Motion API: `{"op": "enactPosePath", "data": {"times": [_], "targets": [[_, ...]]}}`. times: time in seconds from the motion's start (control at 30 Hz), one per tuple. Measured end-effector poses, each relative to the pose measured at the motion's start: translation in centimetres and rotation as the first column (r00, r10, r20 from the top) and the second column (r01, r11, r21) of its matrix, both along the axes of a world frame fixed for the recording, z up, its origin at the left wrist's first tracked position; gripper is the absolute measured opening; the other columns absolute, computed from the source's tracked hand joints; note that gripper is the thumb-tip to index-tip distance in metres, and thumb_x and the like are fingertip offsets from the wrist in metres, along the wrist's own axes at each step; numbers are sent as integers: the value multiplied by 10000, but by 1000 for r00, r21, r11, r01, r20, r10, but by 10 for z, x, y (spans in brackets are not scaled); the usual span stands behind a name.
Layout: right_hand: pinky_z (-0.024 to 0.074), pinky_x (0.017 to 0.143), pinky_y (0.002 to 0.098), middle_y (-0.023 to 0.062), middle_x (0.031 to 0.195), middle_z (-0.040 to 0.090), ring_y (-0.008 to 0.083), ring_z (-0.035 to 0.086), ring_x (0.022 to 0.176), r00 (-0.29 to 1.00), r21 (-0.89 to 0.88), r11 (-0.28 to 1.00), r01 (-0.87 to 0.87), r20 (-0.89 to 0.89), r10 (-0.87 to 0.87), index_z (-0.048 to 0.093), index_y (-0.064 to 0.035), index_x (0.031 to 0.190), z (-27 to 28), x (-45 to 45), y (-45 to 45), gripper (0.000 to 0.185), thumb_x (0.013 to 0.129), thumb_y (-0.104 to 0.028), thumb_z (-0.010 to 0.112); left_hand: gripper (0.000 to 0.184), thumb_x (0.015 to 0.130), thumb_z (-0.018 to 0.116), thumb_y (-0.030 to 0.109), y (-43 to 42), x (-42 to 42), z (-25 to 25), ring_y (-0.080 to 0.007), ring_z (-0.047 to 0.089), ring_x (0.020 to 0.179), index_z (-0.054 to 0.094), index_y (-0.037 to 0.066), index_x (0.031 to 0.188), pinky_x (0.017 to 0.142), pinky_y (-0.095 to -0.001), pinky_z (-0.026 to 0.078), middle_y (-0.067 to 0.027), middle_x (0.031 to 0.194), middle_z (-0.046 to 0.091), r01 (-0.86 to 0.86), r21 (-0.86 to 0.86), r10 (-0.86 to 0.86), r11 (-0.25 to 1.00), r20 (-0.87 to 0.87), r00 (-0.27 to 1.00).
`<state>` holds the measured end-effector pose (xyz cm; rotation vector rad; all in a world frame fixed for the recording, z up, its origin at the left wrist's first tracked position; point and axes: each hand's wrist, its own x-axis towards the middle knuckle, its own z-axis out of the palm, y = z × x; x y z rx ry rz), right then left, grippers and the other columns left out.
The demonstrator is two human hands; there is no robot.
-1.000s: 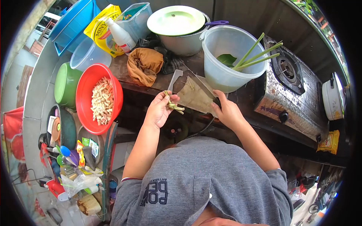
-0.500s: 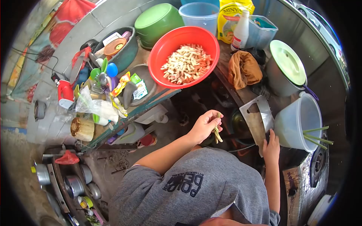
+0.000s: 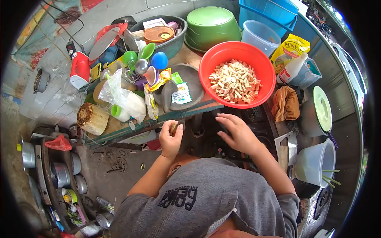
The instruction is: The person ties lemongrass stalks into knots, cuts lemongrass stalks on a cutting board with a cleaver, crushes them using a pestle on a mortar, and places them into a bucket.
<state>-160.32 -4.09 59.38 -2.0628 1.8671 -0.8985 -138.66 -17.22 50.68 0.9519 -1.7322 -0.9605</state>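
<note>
Side table: the wooden side table now fills the upper left of the view, crowded with kitchenware; the view has swung toward it, away from the cutting spot.
Red basin: the red plastic basin sits at the table's right end, beside the overturned green tub; pale chopped pieces lie heaped inside.
Translucent bucket: the bucket stands at the right, tilted in this view; green stalks stick out over its rim.
Stone mortar: the shallow mortar lies just left of the basin; a white-and-green sachet rests in it.
Cutting board: the board lies near the bucket with a broad knife blade on or against it; the right hand, by them half a second ago, is now well apart.
Right hand: the right hand hangs below the basin, fingers spread and thumb apart, with nothing visible in its grasp; it seems freed for handling.
Left hand: the left hand is closed around the stalk bundle, thumb uppermost; the work appears to have left the board.
Stalk bundle: the small bundle sits between left thumb and fingers, mostly hidden.
</note>
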Motion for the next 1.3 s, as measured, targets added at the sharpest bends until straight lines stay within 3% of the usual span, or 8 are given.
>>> {"op": "enactPosePath", "data": {"times": [0.1, 0.23, 0.4, 0.57, 0.63, 0.77, 1.03, 1.3], "targets": [[362, 1017, 433, 184, 1299, 476, 332, 447, 1223, 984, 20, 989, -150, -98, 151, 491, 14, 1230, -26, 16, -78, 535, 815, -282, 654, 395, 756, 729, 104, -38, 11, 10, -192, 551, 861, 580, 56, 1117, 694, -283, 470, -117, 1044, 538, 43, -237, -10, 971, 138, 990], [328, 1038, 469, 193, 1354, 439, 332, 413, 1268, 950, 96, 981, -169, -248, 188, 466, 12, 1276, -70, 18, -147, 629, 832, -408, 616, 523, 734, 749, 141, -72, 9, 19, -271, 579, 991, 582, 146, 1229, 798, -329, 490, -165, 1295, 452, 104, -212, -38, 972, 295, 955], [285, 1063, 504, 181, 1413, 396, 298, 380, 1311, 897, 347, 925, -152, -346, 277, 425, -1, 1331, -88, 15, -171, 742, 852, -561, 514, 449, 772, 702, 151, -97, 12, 4, -351, 579, 1067, 587, 143, 1206, 808, -383, 515, -175, 1376, 418, 195, -254, -70, 947, 428, 901], [317, 1048, 497, 160, 1328, 481, 288, 446, 1251, 906, 326, 937, -125, -347, 241, 484, -9, 1262, -81, 11, -161, 615, 830, -433, 598, 412, 778, 650, 23, -115, 16, 1, -343, 612, 1016, 587, 71, 1182, 794, -362, 521, -205, 1267, 536, 161, -300, -66, 940, 302, 951], [395, 979, 440, 128, 1150, 568, 282, 521, 1121, 911, 258, 952, -164, -331, 247, 554, -34, 1121, -77, 5, -157, 360, 811, -211, 598, 414, 757, 635, -46, -121, 17, 3, -343, 592, 1068, 579, 24, 1161, 824, -372, 513, -207, 1228, 566, 132, -326, -44, 936, 265, 963], [453, 835, 378, 95, 931, 571, 273, 547, 934, 927, 122, 977, -174, -314, 204, 569, -45, 940, -76, -11, -153, 189, 759, -23, 519, 389, 761, 640, -42, -126, 17, 1, -351, 589, 1075, 576, 13, 1141, 853, -371, 501, -221, 1217, 569, 136, -306, -66, 942, 227, 972], [471, 803, 384, 134, 921, 572, 321, 565, 916, 980, -170, 982, 86, -162, -114, 570, -16, 967, -28, -16, -159, 233, 740, 29, 555, 352, 787, 654, -27, -129, 19, 5, -353, 587, 1091, 562, -12, 1127, 897, -363, 477, -237, 1192, 582, 113, -257, -75, 960, 152, 986], [472, 730, 418, 181, 869, 592, 365, 578, 842, 896, -177, 884, 432, 194, -399, 575, -1, 946, 20, -48, -190, 125, 827, -31, 551, 346, 797, 655, -23, -130, 24, 4, -313, 585, 1114, 564, -13, 1131, 907, -337, 464, -220, 1213, 581, 197, -255, -159, 947, 163, 974]]}}
